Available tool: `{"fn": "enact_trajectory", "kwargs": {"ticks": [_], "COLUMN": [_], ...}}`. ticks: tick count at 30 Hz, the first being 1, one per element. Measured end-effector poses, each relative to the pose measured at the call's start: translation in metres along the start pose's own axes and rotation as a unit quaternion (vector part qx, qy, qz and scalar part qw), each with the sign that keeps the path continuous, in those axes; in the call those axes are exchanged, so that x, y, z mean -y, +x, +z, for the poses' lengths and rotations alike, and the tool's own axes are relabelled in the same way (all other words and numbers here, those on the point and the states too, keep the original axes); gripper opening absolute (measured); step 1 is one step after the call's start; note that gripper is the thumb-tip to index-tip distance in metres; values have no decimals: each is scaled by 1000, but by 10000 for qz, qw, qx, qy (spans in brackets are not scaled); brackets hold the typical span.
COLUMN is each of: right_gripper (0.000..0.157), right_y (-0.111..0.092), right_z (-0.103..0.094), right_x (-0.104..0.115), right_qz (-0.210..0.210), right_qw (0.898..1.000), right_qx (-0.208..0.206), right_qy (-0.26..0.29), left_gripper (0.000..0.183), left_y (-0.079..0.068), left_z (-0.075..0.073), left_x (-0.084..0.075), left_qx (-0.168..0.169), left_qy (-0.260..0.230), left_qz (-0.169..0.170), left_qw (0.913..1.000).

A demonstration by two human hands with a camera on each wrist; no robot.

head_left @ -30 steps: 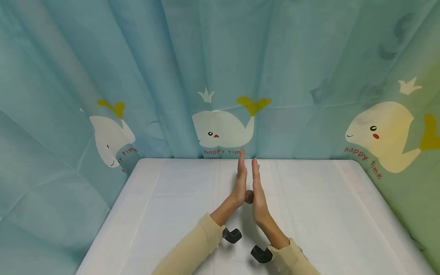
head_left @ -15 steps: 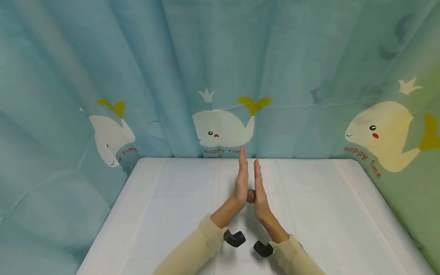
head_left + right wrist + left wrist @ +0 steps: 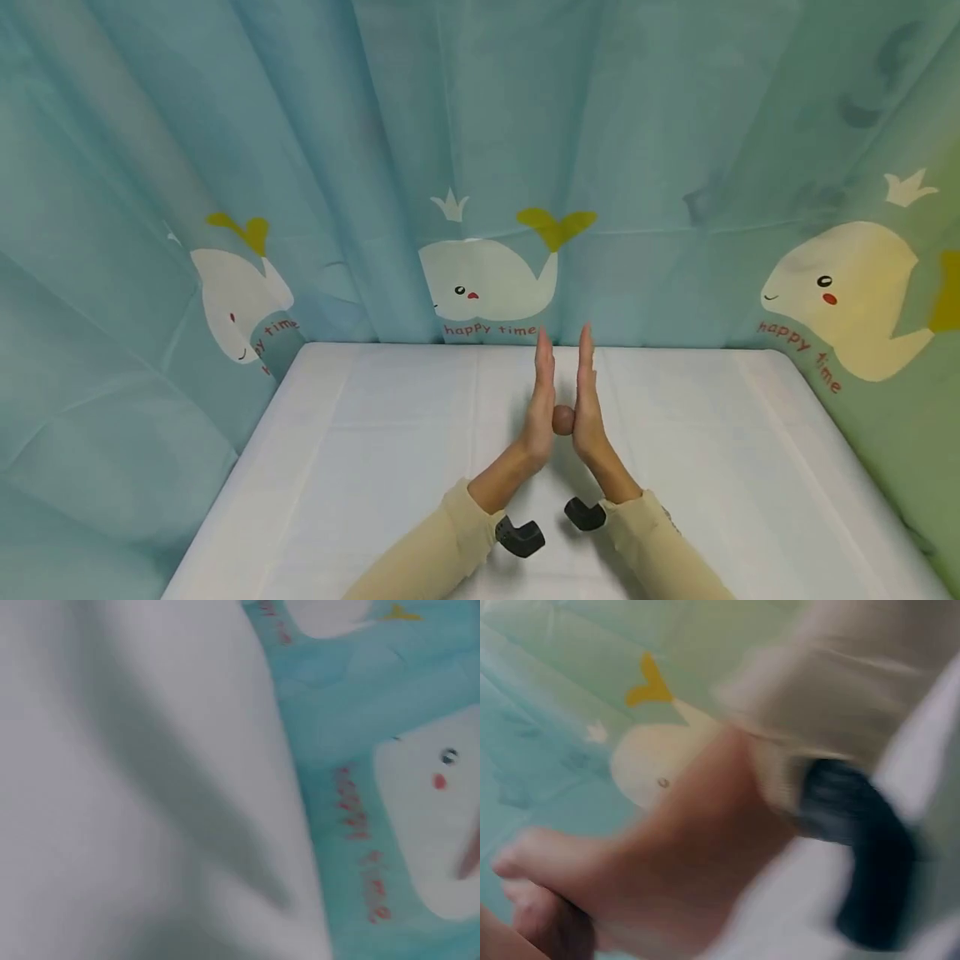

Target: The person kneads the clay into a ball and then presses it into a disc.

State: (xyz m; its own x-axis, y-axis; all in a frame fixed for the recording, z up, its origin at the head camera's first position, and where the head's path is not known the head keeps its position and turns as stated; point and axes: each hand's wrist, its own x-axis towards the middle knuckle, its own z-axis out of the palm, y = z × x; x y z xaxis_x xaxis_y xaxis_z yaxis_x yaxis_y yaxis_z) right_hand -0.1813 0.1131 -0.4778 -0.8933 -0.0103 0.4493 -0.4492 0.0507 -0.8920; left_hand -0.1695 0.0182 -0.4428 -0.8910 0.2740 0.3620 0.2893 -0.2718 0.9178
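Observation:
A small brown ball (image 3: 563, 420), seemingly of a clay-like material, sits between the two palms in the head view. The left hand (image 3: 537, 417) is held upright with straight fingers, its palm against the ball's left side. Facing it, the right hand (image 3: 589, 417) presses from the right, its fingers straight as well. Above the ball the fingertips stand apart. In the left wrist view, the ball (image 3: 555, 930) appears dark and partly covered beside the blurred right hand (image 3: 667, 862). Only a fingertip (image 3: 471, 855) shows at the right edge of the right wrist view.
Beneath the hands lies a white-covered table (image 3: 390, 458). A blue-green curtain (image 3: 645, 167) with printed whales surrounds its back and sides. Black angled wrist mounts (image 3: 521, 538) stick out from both beige sleeves (image 3: 427, 554).
Both hands and the ball have shifted to the right. The right hand has slid forward while the left has drawn back a little, and the ball shows more openly between the palms.

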Motion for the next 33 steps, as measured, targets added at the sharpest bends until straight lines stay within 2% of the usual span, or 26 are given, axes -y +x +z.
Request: {"fn": "enact_trajectory", "kwargs": {"ticks": [3, 6, 8, 12, 14, 17, 21, 24, 26, 29, 31, 33], "right_gripper": [55, 57, 58, 59, 58, 55, 54, 55, 56, 57, 56, 55], "right_y": [-16, -24, -20, 2, 11, 13, -6, -21, -23, -14, -5, 1], "right_z": [10, 19, 20, 10, 3, -4, 2, 13, 16, 13, 6, 0], "right_x": [3, 16, 25, 30, 23, 9, 0, 10, 21, 28, 26, 18], "right_qz": [125, -35, -242, -372, -237, -1, 164, 150, 146, -83, -87, -72], "right_qw": [9990, 9988, 9992, 9989, 9990, 9993, 9986, 9974, 9972, 9989, 9995, 9998], "right_qx": [169, 266, 257, 202, 204, 261, 472, 573, 549, 343, 208, 106], "right_qy": [384, 398, 193, -192, -307, -261, 191, 405, 484, 296, 230, 125], "left_gripper": [67, 63, 61, 61, 61, 63, 69, 66, 65, 68, 71, 70], "left_y": [9, 16, 14, -1, -7, -9, 2, 13, 17, 12, 5, 0], "left_z": [-5, -13, -16, -9, -5, -1, -6, -12, -15, -14, -10, -6], "left_x": [-2, 11, 23, 34, 30, 18, 3, 5, 13, 26, 31, 30], "left_qx": [-44, -189, -186, -54, -26, -31, 97, 8, -75, 24, 179, 300], "left_qy": [172, 494, 719, 552, 364, 163, 78, 387, 815, 1309, 1287, 936], "left_qz": [291, 417, 391, 22, -83, 37, 482, 632, 541, 169, 7, 0], "left_qw": [9994, 9977, 9965, 9985, 9993, 9999, 9988, 9972, 9952, 9912, 9915, 9952]}}
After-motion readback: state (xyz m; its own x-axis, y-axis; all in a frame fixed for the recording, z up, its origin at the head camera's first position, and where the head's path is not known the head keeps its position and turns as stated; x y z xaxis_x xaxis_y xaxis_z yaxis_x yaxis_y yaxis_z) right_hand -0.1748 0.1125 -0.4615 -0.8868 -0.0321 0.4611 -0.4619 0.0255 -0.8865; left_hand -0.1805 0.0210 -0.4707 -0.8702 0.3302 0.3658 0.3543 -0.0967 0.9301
